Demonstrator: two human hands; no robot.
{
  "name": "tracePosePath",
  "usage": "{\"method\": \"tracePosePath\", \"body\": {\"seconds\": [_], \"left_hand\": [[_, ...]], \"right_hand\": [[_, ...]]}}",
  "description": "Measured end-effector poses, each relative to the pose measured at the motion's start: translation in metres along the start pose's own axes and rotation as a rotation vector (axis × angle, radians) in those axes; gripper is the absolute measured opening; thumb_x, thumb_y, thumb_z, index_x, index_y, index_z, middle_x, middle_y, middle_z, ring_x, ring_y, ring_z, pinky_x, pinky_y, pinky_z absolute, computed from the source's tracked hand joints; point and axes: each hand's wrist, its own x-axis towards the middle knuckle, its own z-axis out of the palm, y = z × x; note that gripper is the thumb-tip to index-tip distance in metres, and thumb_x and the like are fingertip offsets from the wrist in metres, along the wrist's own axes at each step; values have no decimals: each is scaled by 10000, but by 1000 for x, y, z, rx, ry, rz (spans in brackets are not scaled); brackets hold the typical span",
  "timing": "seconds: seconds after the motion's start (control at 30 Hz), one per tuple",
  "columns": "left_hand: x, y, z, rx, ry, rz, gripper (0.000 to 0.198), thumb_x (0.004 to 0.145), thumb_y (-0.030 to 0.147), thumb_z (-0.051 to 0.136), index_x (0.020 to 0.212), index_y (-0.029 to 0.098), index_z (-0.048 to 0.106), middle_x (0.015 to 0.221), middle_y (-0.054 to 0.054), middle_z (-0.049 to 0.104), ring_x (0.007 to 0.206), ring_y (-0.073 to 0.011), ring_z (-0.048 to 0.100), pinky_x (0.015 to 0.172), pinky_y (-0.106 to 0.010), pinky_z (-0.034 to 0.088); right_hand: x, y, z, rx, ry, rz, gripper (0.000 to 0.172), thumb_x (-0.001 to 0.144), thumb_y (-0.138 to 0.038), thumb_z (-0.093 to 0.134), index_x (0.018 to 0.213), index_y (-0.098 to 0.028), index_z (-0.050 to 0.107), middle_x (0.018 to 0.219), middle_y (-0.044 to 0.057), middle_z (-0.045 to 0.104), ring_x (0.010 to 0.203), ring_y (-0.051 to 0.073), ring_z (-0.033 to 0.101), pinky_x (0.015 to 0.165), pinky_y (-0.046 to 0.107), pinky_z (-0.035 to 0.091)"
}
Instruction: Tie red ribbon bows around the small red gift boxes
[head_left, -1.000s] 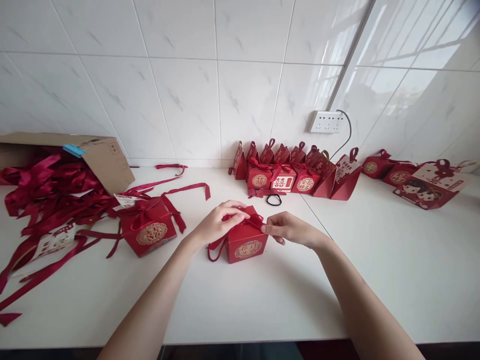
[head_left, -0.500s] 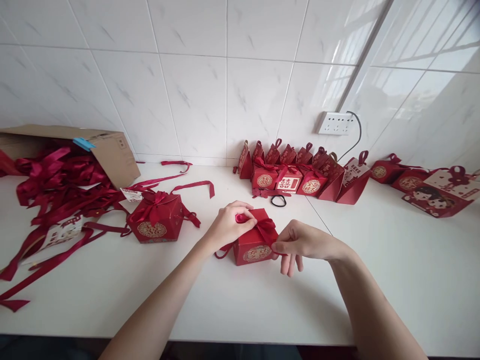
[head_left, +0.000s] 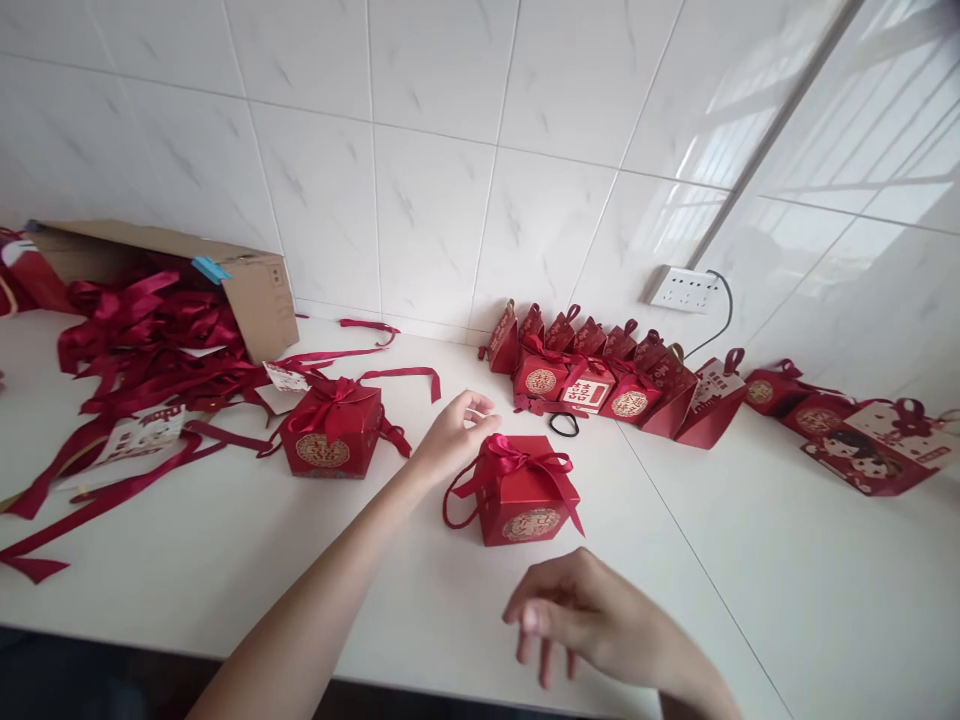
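A red gift box [head_left: 529, 525] with a gold round emblem stands in front of me. A red ribbon bow [head_left: 511, 460] is tied on its top, and one ribbon end droops over the right side. A loop of ribbon curves out at the box's left. My left hand [head_left: 459, 437] is just behind the box's left edge, fingers loosely bent and apart, holding nothing. Nearer to me, in front of the box, my right hand [head_left: 562, 620] hangs over the table with its fingers apart and nothing in them.
Another bow-tied red box [head_left: 337, 440] stands to the left. Behind it, a cardboard carton [head_left: 259, 310] spills red ribbons [head_left: 161, 335]. Several red boxes [head_left: 540, 380] line the wall, with a black hair tie [head_left: 564, 425] before them. More boxes [head_left: 862, 470] sit at right.
Both hands have let go of the bow on the box. My left hand lifted slightly off behind it, and my right hand drew back toward me. The view has tilted and shifted.
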Motion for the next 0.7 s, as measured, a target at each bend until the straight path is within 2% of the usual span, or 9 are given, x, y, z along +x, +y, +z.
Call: {"method": "tracePosePath", "body": {"seconds": [0.07, 0.13, 0.2, 0.27, 0.33, 0.43, 0.53, 0.63, 0.7], "left_hand": [[1, 0, -7, 29, -34, -31, 239, 743, 382, 561, 864, 179, 592, 925, -38, 639, 826, -177, 589, 729, -280, 429], [1, 0, -9, 57, -109, -35, 245, 740, 407, 562, 801, 176, 612, 827, -19, 639, 730, -158, 572, 675, -268, 411], [1, -2, -8, 73, -159, -7, 277, 734, 448, 569, 758, 177, 621, 775, -5, 631, 692, -147, 550, 654, -261, 393], [0, -3, -5, 59, -198, 24, 300, 727, 476, 578, 714, 178, 611, 722, 7, 610, 665, -139, 530, 639, -257, 379], [0, -4, -3, 40, -229, 46, 311, 726, 475, 583, 644, 175, 579, 645, 22, 564, 619, -128, 499, 606, -253, 359], [1, -5, -2, 41, -276, 59, 371, 739, 471, 574, 533, 173, 498, 531, 46, 447, 522, -100, 405, 535, -252, 296], [1, -5, -1, 33, -329, 46, 421, 728, 507, 588, 504, 174, 460, 495, 58, 375, 484, -87, 345, 499, -253, 257], [0, -5, 0, 21, -332, 87, 324, 687, 473, 651, 612, 172, 556, 606, 33, 501, 590, -112, 464, 560, -247, 345], [-1, -6, 1, 27, -332, 133, 243, 677, 410, 673, 730, 182, 611, 785, 4, 595, 751, -145, 549, 663, -255, 410]], "right_hand": [[14, 7, 29, 10, 160, -4, 519, 848, -586, 456, 865, -97, 630, 735, 108, 693, 542, 135, 650, 438, 173, 411], [31, 10, 53, -33, 287, -7, 525, 873, -571, 413, 980, -100, 619, 719, 92, 687, 497, 133, 628, 457, 206, 431], [46, 9, 68, -72, 383, -38, 527, 884, -542, 412, 1158, -113, 550, 733, 70, 687, 469, 130, 612, 489, 234, 452], [56, 6, 77, -70, 460, -75, 551, 887, -536, 406, 1246, -124, 473, 751, 56, 684, 454, 132, 603, 484, 245, 452], [62, 3, 80, -46, 541, -93, 548, 883, -561, 388, 1201, -126, 483, 738, 51, 676, 436, 135, 589, 439, 244, 431], [69, 2, 80, -18, 675, -74, 509, 870, -607, 361, 949, -142, 551, 704, 58, 671, 403, 128, 563, 404, 240, 408], [76, 2, 79, 19, 772, -39, 503, 861, -625, 350, 755, -165, 524, 644, 57, 659, 374, 117, 538, 393, 235, 397], [74, 0, 79, 92, 821, -81, 476, 856, -617, 370, 718, -178, 491, 565, 28, 624, 360, 103, 517, 392, 216, 392], [64, -1, 77, 166, 772, -106, 473, 844, -624, 390, 710, -180, 482, 498, 5, 589, 346, 97, 498, 376, 200, 373]]}}
